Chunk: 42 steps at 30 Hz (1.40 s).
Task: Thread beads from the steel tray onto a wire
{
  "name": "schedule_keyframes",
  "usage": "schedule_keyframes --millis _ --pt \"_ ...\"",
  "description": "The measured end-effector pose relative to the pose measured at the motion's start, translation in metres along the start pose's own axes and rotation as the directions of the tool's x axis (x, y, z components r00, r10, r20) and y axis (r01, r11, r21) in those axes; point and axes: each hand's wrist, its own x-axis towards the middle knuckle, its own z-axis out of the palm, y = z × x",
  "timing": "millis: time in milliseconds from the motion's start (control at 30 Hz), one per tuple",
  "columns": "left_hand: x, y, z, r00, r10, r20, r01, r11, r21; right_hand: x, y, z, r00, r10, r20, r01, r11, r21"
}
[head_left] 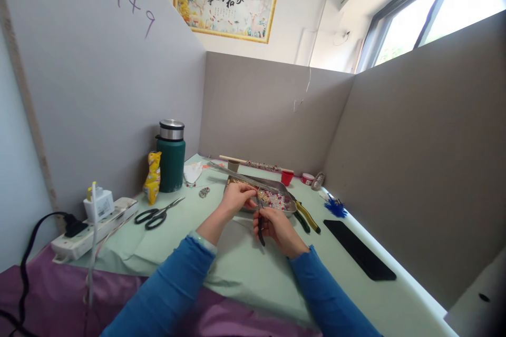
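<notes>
In front of me, my right hand (280, 227) is closed around small black-handled pliers (261, 230), whose jaws point up and away from me. My left hand (237, 198) pinches at the jaws' tip; what is between its fingertips is too small to make out. Both hands are over the near edge of a metal tray (291, 211). Inside the tray lie red, clear and gold-coloured beads (278, 200). A bundle of thin metal wires (242, 175) rests across the tray.
Yellow-and-black cutters (307, 216) lean by the tray's right side. Black scissors (158, 214), a green flask (172, 160), a yellow packet (152, 178) and a power strip (95, 229) are at left. A black flat strip (359, 250) lies at right. Grey partitions (272, 105) surround the table.
</notes>
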Motion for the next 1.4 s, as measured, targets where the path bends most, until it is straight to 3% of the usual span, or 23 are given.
schedule_keyframes --millis 300,700,967,1400 --pt "0.0004 0.0002 0.0004 1.000 0.026 0.012 -0.026 0.999 0.045 0.0011 0.0010 -0.0003 1.000 -0.010 -0.028 0.010 1.000 -0.018" --pt "0.0008 -0.0011 -0.0007 0.988 0.144 0.054 -0.151 0.977 0.153 -0.0005 -0.0007 -0.0030 1.000 -0.014 -0.009 0.014 1.000 0.001" --pt "0.0014 -0.0030 -0.0004 0.992 0.127 0.025 -0.130 0.971 0.200 -0.0009 -0.0014 -0.0013 1.000 -0.014 -0.008 0.014 1.000 -0.004" --pt "0.0020 -0.0001 -0.0006 0.996 0.083 0.040 -0.087 0.989 0.119 0.0000 0.0011 -0.0044 0.999 -0.021 0.036 0.020 1.000 0.023"
